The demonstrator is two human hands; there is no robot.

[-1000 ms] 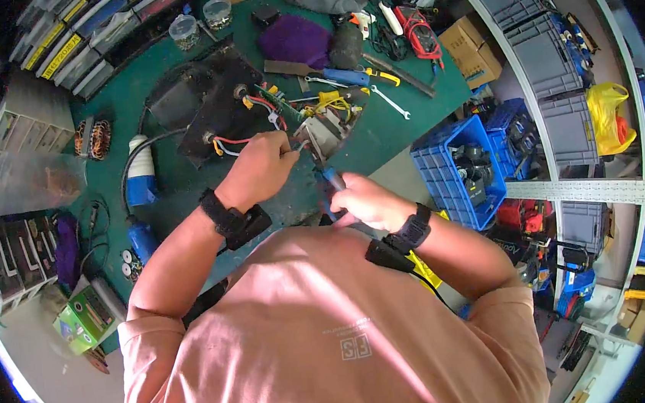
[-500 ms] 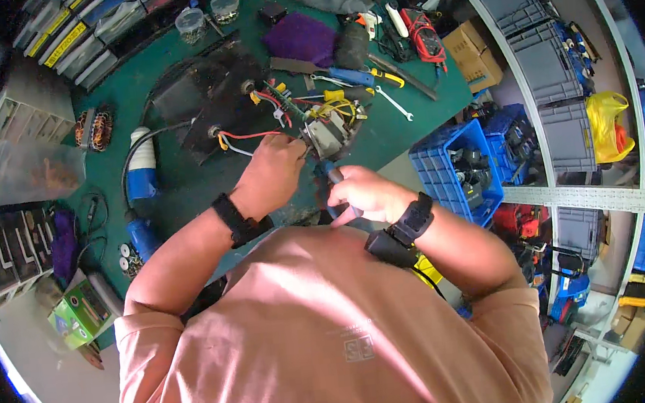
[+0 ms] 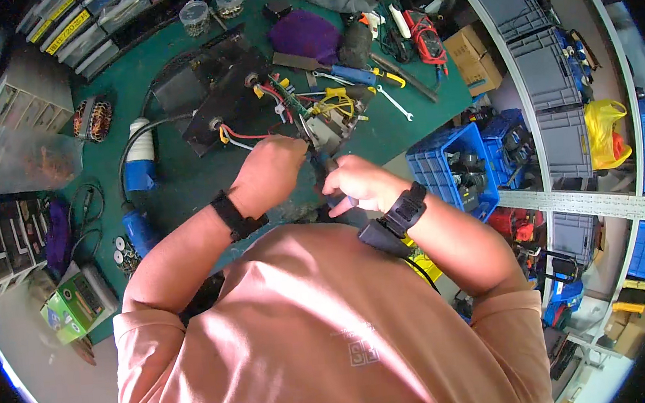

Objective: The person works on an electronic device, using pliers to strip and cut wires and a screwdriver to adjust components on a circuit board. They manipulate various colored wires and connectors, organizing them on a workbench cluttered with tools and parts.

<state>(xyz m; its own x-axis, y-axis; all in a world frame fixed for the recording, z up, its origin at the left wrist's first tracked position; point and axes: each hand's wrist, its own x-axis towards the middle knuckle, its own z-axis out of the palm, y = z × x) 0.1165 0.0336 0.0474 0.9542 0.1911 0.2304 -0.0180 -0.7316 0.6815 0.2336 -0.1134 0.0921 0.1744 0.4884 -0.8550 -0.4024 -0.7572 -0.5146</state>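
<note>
My left hand is closed, its fingertips pressed at the left side of a metal-and-circuit-board assembly with yellow wires. What those fingers pinch is hidden. My right hand curls around a dark blue-handled hand tool, just below the assembly; its working end cannot be made out. Red and white wires run from the assembly to a black metal panel, which lies tilted on the green bench beyond my left hand.
Beyond the assembly lie a combination wrench, a blue-handled tool and a red multimeter. A blue crate stands to the right of the bench, before shelves of grey bins. A white-and-blue plug lies at left.
My right hand has shifted slightly up and left, and its grip on the tool has turned a little. The left hand stays at the assembly. The whole view has moved slightly.
</note>
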